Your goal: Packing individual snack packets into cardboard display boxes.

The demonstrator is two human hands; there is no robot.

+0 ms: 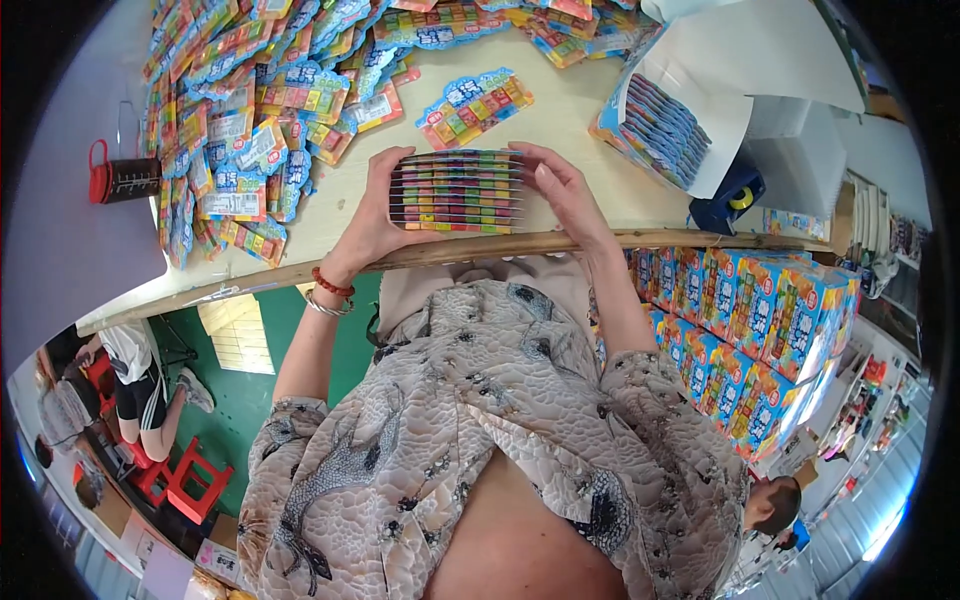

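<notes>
A stack of candy blister packs [456,190] stands edge-on at the table's front edge, its coloured layers facing me. Around its left end wraps my left hand [378,215], closed, fingers behind and thumb in front. My right hand [568,192] closes on the other end, its fingers at the far right corner. Just beyond the stack, a single candy pack [474,106] lies flat. To the right, an open white-lined box [712,165] holds a row of similar packs [660,130] on edge.
A large loose heap of candy packs [240,110] covers the table's left and back. A dark cup with a red lid [125,180] stands far left. A blue tape dispenser [730,200] sits by the box. Filled orange-blue cartons [740,320] are stacked below the table, right.
</notes>
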